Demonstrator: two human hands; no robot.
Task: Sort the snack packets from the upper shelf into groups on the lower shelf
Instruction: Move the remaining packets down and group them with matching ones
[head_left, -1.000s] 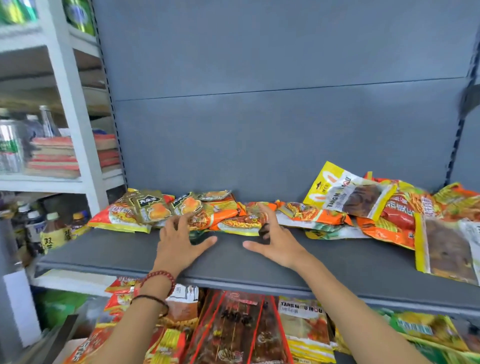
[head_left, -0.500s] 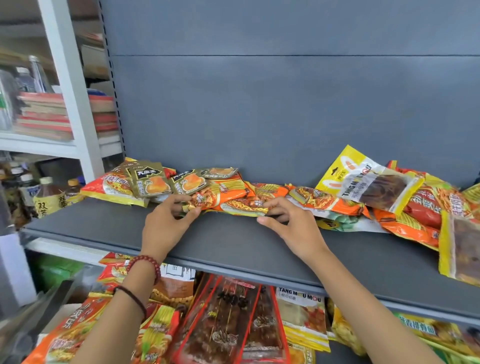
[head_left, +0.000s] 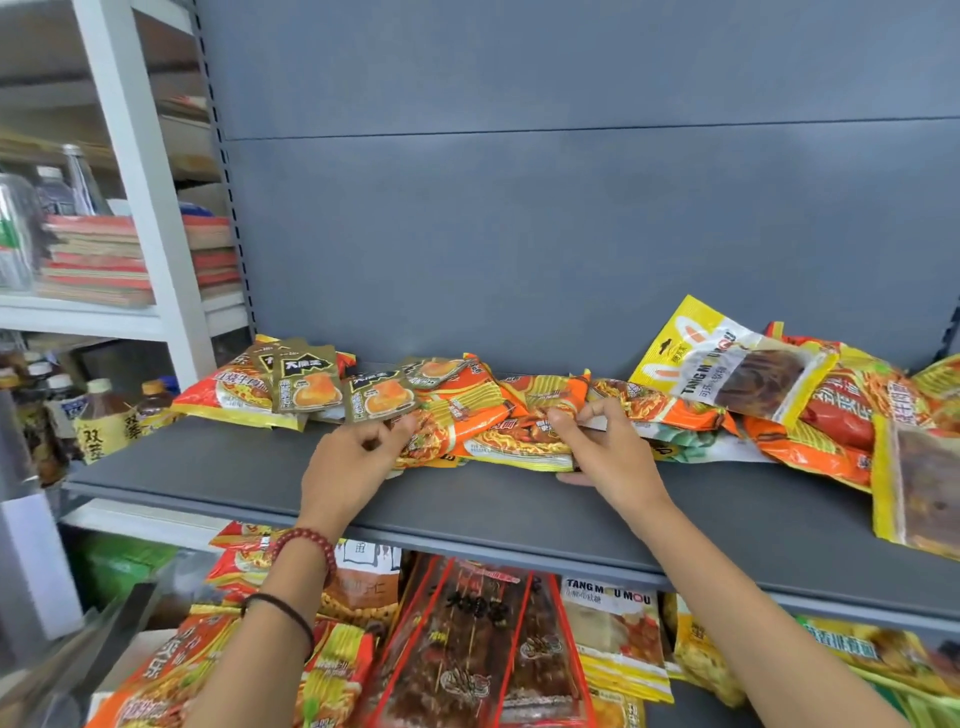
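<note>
Upper shelf, left end: several olive sachets lie overlapped on the heap of wrappers, the nearest just beside the left grip. The left grip is narrow, fingers curled and pinching the left end of an orange packet lying near the back of the shelf. The right grip pinches the same packet's right end, fingers on top, thumb tucked beneath. Whether either grip also catches a neighbouring wrapper cannot be told; the films overlap.

Step in hand, as judged: free this packet from the row for transfer downward. Procedure:

1. Raise both ends together and level, so the slack film neither folds nor drags the sachets off the edge.
2. Draw toward the shelf front before lowering. The yellow pouch leaning at the right rests on the same heap and may slide if the row is tugged sideways.
3. Set down on the lower shelf among the like orange wrappers at its left, not on the red skewer packs at centre
</note>
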